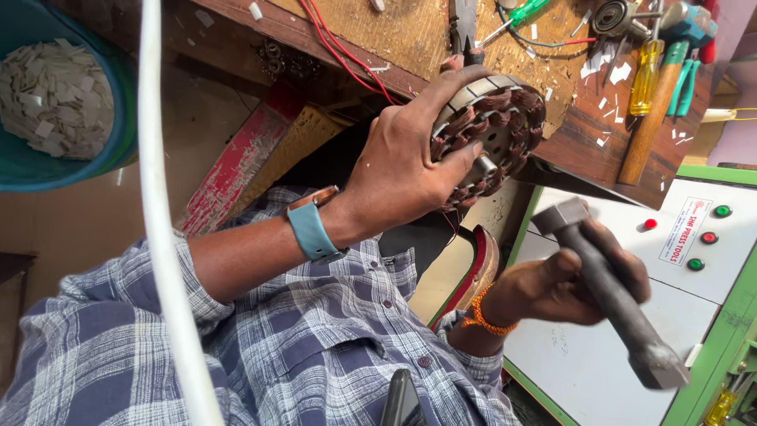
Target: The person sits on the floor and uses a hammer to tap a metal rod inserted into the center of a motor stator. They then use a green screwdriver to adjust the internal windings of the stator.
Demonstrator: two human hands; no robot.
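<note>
Copper-wound metal stator point(493, 130), dull grey steel hammer point(611, 296), rough scuffed wooden bench point(410, 35), checked cloth shirt point(315, 347).

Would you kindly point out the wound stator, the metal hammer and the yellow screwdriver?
Stator point(505, 118): head view, on its copper windings.
Metal hammer point(611, 304): head view, mid-handle, below the right hand.
Yellow screwdriver point(645, 75): head view, on its clear yellow handle.

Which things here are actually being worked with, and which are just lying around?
In use:
- left hand gripping the wound motor stator
- right hand holding the dark metal hammer

Lying about:
- yellow-handled screwdriver
- wooden-handled hammer on the wooden bench
- teal tub of white paper scraps
- red wires
</note>
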